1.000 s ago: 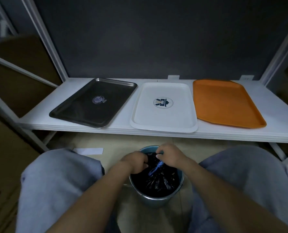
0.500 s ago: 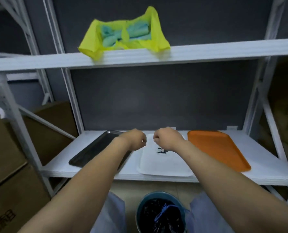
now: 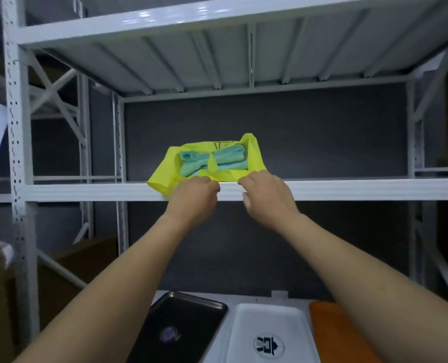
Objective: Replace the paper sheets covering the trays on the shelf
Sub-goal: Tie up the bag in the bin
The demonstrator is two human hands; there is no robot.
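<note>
A yellow bag lies open on the upper shelf, holding several folded teal sheets. Both my arms are raised to it. My left hand grips the bag's front edge with curled fingers. My right hand pinches the same edge a little to the right, thumb below the shelf lip. On the lower shelf, at the bottom of the view, lie a dark metal tray, a white tray with a round logo, and an orange tray, all bare of paper.
White metal uprights frame the shelving at left and right, with another shelf's ribbed underside overhead. A dark grey back panel closes the rear. Brown cardboard boxes stand at the lower left.
The view has tilted up from the bin and trays. Both hands rose from above the white tray to the upper shelf and took hold of the yellow bag's front edge.
</note>
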